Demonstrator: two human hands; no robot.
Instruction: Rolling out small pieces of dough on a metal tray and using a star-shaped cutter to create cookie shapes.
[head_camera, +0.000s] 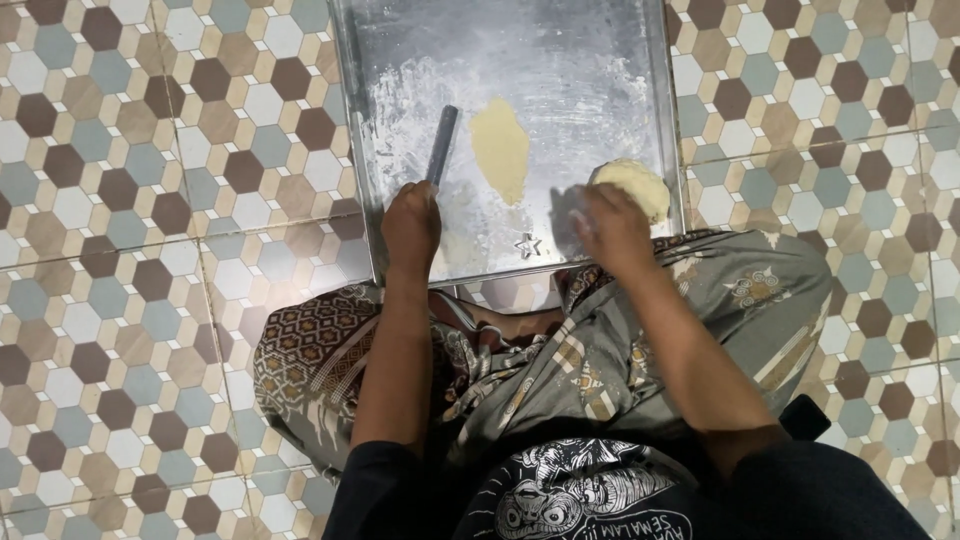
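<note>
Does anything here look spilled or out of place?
White flour is smeared unevenly over the metal tray, which sits on the tiled floor. The rolled dough is a ragged oval. Nothing looks damaged.

A person sits on a floor (130, 250) of hexagon tiles with a floured metal tray (660, 120) just beyond the knees. The left hand (411, 222) grips the near end of a grey rolling pin (441, 143) that slants away over the tray. To its right lies a flattened strip of pale dough (500, 148). The right hand (610, 225) rests at the tray's near right corner, beside a rounded dough lump (635, 185). A small star-shaped cutter (526, 244) lies between the hands.
</note>
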